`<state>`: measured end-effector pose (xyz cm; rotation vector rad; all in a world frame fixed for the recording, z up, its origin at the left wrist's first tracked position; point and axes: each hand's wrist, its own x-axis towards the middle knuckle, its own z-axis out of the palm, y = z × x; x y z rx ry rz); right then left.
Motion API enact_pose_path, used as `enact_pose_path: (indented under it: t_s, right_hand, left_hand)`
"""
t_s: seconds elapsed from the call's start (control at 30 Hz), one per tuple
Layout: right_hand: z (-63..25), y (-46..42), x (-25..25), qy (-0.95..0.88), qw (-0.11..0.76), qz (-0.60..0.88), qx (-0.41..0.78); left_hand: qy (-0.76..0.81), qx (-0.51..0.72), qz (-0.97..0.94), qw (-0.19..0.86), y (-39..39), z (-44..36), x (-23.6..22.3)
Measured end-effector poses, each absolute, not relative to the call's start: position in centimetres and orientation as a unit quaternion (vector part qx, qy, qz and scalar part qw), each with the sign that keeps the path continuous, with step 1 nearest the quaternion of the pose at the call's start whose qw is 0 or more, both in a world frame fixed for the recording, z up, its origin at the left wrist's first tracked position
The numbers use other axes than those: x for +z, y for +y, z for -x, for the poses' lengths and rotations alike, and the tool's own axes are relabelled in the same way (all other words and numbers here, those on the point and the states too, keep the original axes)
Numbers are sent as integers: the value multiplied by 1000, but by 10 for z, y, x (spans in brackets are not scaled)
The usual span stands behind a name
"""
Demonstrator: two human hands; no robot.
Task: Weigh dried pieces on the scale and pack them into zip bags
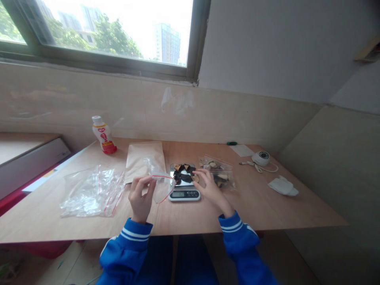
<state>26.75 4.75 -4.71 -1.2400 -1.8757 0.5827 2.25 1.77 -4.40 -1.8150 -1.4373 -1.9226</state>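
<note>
My left hand (141, 198) is closed on the rim of a clear zip bag (162, 190) with a red seal line, whose mouth gapes toward the scale. A white digital kitchen scale (184, 195) stands in front of me; its display digits are too small to read. Dried slices (186, 178), dark-skinned with some tan faces, lie on the shiny weighing plate. Over the plate's right edge reaches my right hand (208, 185), thumb and fingers apart around a tan slice; whether they touch it I cannot tell.
Flat clear zip bags (92, 192) lie at left, near a brown paper pouch (144, 156) and a white-red bottle (103, 134). Right of the scale are filled zip bags (221, 178). Farther right sit a white camera with cable (261, 158), a white crumpled item (283, 186) and a green-handled tool (232, 143).
</note>
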Motion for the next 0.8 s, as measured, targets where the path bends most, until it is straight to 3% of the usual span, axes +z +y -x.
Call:
enact_pose_path:
  t_s: [0.3, 0.5, 0.63, 0.73, 0.8]
  right_hand:
    - [-208, 2, -4, -721, 421, 386, 391]
    - [-197, 25, -27, -585, 480, 459, 466]
    - [-205, 34, -38, -545, 452, 437, 556]
    - [-216, 33, -31, -636, 419, 377, 528]
    - [-226, 35, -28, -690, 436, 375, 440]
  left_hand:
    - [-476, -603, 640, -1, 9, -44, -47]
    - [-477, -610, 624, -104, -11, -40, -38]
    - [-464, -677, 561, -110, -14, -38, -28]
    - [-446, -707, 534, -125, -2, -38, -29]
    - [-448, -719, 509, -156, 10, -38, -38]
